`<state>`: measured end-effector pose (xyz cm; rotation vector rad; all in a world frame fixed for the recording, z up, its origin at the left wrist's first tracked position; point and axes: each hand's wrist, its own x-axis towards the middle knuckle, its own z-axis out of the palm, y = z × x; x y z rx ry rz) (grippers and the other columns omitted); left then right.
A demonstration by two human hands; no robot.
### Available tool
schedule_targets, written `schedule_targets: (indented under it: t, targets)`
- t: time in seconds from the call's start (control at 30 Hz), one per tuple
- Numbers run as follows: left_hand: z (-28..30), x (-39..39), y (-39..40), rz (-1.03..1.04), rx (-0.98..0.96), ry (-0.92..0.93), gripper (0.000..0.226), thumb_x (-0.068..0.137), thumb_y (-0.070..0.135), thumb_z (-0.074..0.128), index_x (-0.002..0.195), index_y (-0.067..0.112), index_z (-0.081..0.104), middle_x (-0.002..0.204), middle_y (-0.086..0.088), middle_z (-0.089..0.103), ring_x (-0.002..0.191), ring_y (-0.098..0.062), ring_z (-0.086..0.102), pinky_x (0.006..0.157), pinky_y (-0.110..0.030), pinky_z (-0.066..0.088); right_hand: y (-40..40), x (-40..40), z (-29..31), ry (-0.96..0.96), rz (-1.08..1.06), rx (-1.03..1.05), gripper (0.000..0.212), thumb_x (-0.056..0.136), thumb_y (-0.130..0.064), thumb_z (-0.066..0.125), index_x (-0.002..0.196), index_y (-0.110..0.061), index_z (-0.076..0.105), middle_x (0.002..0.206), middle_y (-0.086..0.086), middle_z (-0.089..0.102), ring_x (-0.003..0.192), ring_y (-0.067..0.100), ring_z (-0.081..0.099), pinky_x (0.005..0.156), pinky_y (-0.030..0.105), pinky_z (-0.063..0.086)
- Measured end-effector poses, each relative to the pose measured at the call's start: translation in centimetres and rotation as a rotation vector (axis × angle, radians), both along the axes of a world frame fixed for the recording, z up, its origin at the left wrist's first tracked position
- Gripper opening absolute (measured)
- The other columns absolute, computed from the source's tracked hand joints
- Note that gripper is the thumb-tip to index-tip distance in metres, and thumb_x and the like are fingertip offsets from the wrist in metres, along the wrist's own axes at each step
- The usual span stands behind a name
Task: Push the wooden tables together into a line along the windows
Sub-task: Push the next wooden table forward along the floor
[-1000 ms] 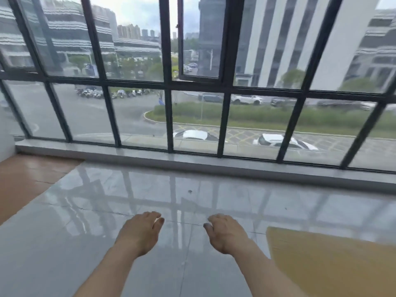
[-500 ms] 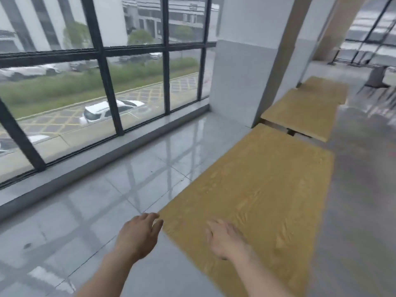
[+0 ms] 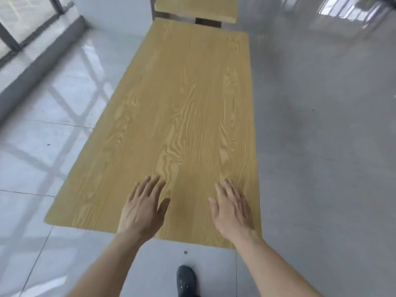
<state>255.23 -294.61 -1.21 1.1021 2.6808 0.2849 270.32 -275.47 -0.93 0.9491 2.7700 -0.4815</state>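
Two tables (image 3: 184,108) (image 3: 196,6) beside pillar (image 3: 113,13)

The left hand (image 3: 143,209) and the right hand (image 3: 232,209) were bare, with no rings or gloves. Both forearms were bare too, with no sleeves showing. At six o'clock, one dark shoe (image 3: 186,280) with small pale specks poked into view.

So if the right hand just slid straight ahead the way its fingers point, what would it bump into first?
Probably nothing soon: the right hand points along the bare table. Past the far edge comes a second table, though the gap between them is hard to judge.
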Motion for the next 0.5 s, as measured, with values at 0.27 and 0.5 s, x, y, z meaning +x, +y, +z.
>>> schedule_targets:
  t: [0.27,0.5]
  targets:
    - [-7.8,1.6,0.0,-0.109,0.126,0.075,0.059,0.102,0.045,0.036,0.156,0.022,0.035,0.165,0.000,0.031,0.157,-0.022,0.014,0.127,-0.045,0.010,-3.1,3.3,-9.4,0.247,-0.136,0.245,0.058,0.105,-0.036,0.033,0.156,-0.009,0.036,0.167,0.014,0.025,0.157,0.027,0.017,0.126,0.048,0.018]
    - [-9.1,1.7,-0.7,-0.114,0.182,0.088,0.058,0.101,0.046,0.037,0.154,0.023,0.037,0.164,0.001,0.033,0.156,-0.024,0.017,0.127,-0.045,0.010,-3.8,3.7,-11.1,0.341,-0.155,0.296,0.056,0.106,-0.034,0.037,0.155,-0.008,0.039,0.165,0.014,0.030,0.157,0.025,0.020,0.126,0.048,0.018]
